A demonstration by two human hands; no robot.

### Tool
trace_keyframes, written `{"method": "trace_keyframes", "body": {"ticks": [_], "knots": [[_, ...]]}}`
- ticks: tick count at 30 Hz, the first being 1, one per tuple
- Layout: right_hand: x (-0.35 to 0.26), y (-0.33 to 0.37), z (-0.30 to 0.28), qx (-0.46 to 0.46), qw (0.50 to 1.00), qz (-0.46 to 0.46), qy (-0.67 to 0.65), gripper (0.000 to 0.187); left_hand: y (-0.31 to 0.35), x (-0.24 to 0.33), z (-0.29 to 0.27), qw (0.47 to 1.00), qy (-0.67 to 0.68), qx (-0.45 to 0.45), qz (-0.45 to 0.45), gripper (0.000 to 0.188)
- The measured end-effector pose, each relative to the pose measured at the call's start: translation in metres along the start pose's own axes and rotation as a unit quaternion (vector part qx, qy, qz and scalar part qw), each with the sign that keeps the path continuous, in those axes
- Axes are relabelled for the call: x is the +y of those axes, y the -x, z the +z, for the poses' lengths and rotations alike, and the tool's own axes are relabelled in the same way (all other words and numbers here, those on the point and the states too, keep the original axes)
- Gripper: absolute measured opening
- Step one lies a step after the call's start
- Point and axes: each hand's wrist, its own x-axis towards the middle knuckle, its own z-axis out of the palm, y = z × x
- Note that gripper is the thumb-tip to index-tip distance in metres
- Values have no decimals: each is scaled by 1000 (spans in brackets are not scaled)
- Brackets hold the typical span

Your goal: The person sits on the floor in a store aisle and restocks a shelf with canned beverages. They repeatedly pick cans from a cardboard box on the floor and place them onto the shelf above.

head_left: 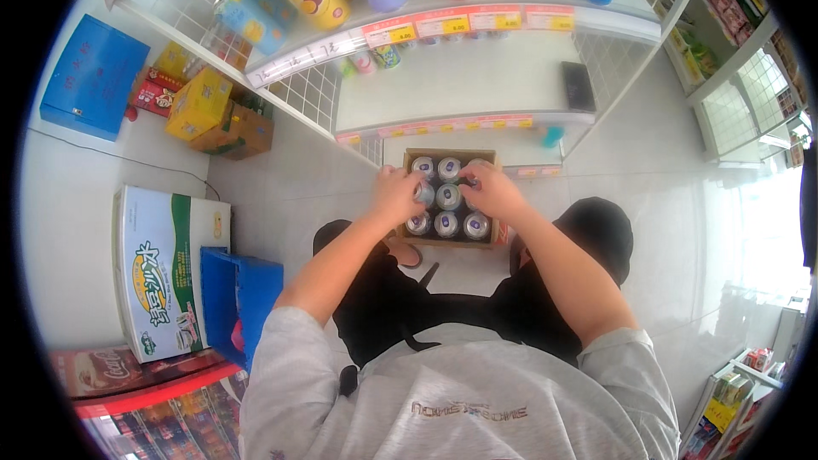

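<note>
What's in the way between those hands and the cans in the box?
Nothing that I can see: the box is open on top, and the left hand and right hand are both at the cans.

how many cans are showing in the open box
9 cans show in the box: three in the far row, three in the middle, three nearest. The left hand and right hand partly cover some; more may be hidden.

Bright white light glares off the glossy floor (682, 290) at right as fisheye distortion bends the far shelf (452, 89) and darkness rings the view.
</note>
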Motion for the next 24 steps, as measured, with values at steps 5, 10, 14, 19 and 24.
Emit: {"method": "trace_keyframes", "body": {"ticks": [5, 10, 14, 19, 24], "knots": [[-10, 1, 0, -11, 1000, 10, 0, 34, 34, -19, -38, 948, 241, 206, -11, 66], [-16, 2, 3, -23, 1000, 6, 2, 33, 60, -29, -35, 807, 412, 421, -32, 71], [-12, 3, 6, -21, 1000, 7, 7, 32, 48, -19, -49, 748, 436, 500, -26, 70], [-13, 2, 7, -37, 999, 18, 2, 31, 13, -40, -58, 760, 427, 487, -53, 72], [-13, 2, 5, -47, 999, 21, -4, 31, -34, -83, -69, 867, 273, 411, -64, 73]]}}
